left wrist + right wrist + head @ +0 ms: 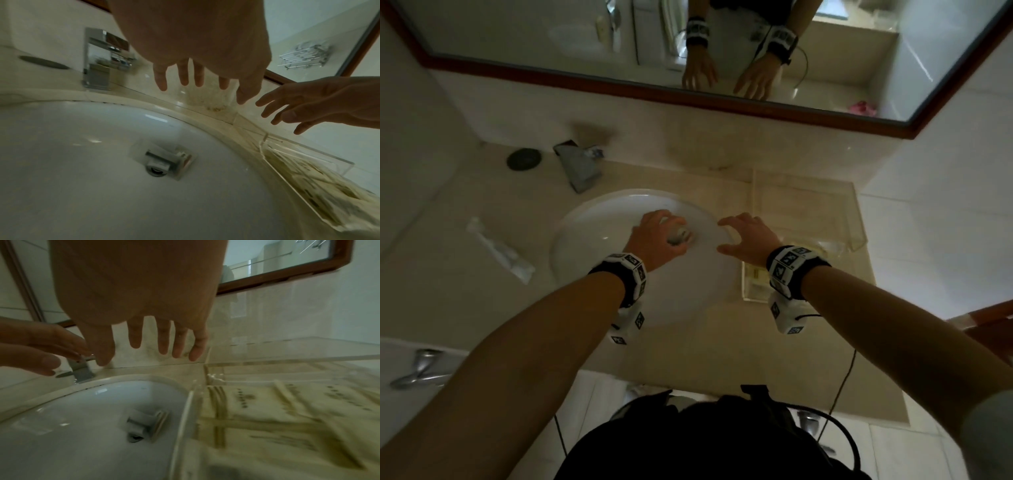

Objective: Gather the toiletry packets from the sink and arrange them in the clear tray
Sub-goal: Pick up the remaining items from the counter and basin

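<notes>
Nearest, cream packets (pixel 287 426) already lie in the clear tray (pixel 337 160), right of the sink (pixel 585 274). Down over the drain, one clear packet (pixel 164 160), something grey inside: light, slick film, I'd guess, best pinched at an edge. Above it, left hand (pixel 657 236) and right hand (pixel 748 240) hover with spread fingers, holding nothing.

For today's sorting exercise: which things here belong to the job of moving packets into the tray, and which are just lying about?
Belongs to the job:
- sink
- clear packet over the drain
- clear tray
- cream packets in the tray
- left hand
- right hand

Just lying about:
- tap
- wrapped item on the counter
- mirror
</notes>
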